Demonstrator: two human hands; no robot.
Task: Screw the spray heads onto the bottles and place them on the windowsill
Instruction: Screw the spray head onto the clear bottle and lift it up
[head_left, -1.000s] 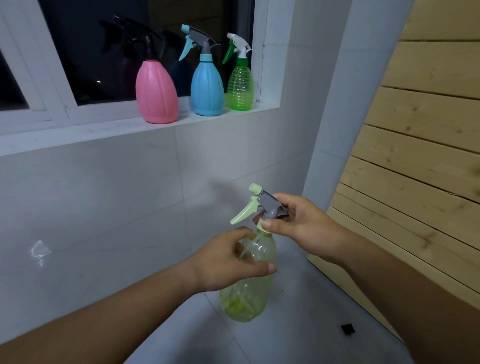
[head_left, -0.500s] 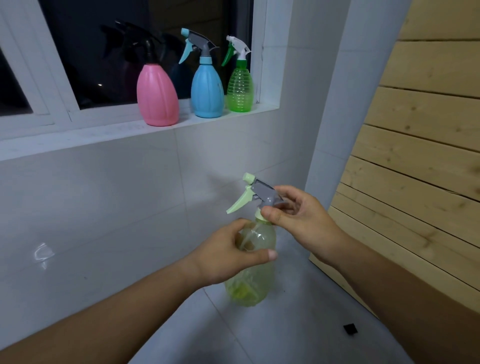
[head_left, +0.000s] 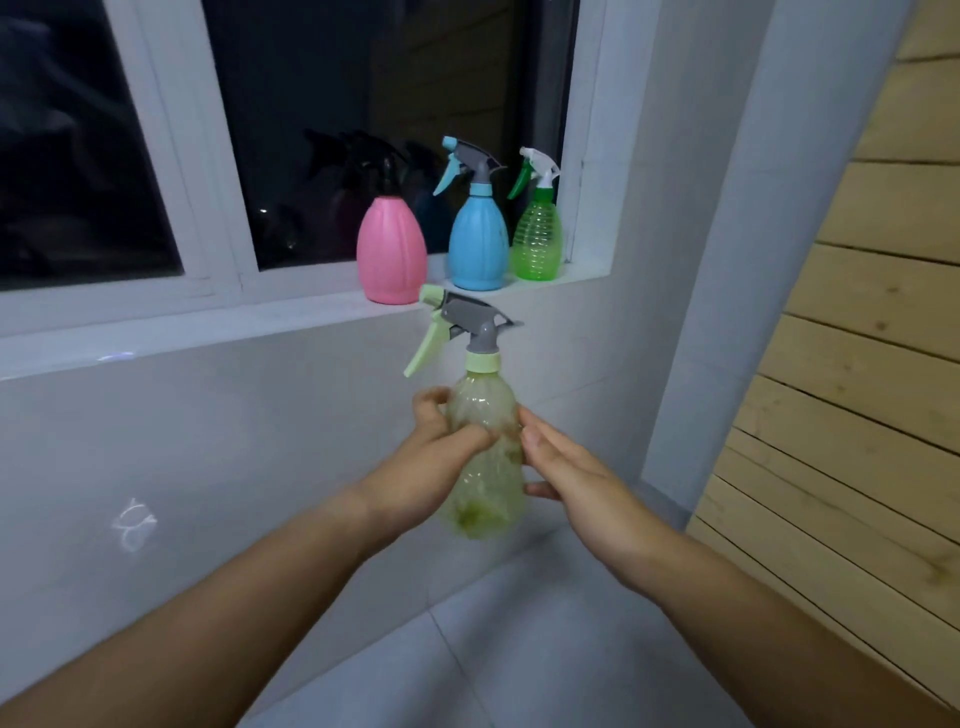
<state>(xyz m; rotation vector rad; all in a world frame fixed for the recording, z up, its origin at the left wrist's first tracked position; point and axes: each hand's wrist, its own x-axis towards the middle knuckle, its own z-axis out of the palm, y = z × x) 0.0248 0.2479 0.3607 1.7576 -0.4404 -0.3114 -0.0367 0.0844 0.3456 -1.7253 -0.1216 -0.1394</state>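
A clear yellow-green bottle with a grey and pale green spray head on its neck is held upright in front of me, just below the windowsill. My left hand is wrapped around the bottle's left side. My right hand lies against its right side, fingers straight and thumb under it. On the windowsill stand a pink bottle with a black head, a blue bottle with a grey and blue head, and a green bottle with a white head.
White tiled wall runs below the sill, with a white pillar to the right. A wooden slatted panel fills the right side. Grey floor tiles lie below. The window glass is dark.
My right hand has let go of the spray head and dropped to the bottle's right side. The bottle has risen toward the windowsill, and my view has tilted up.
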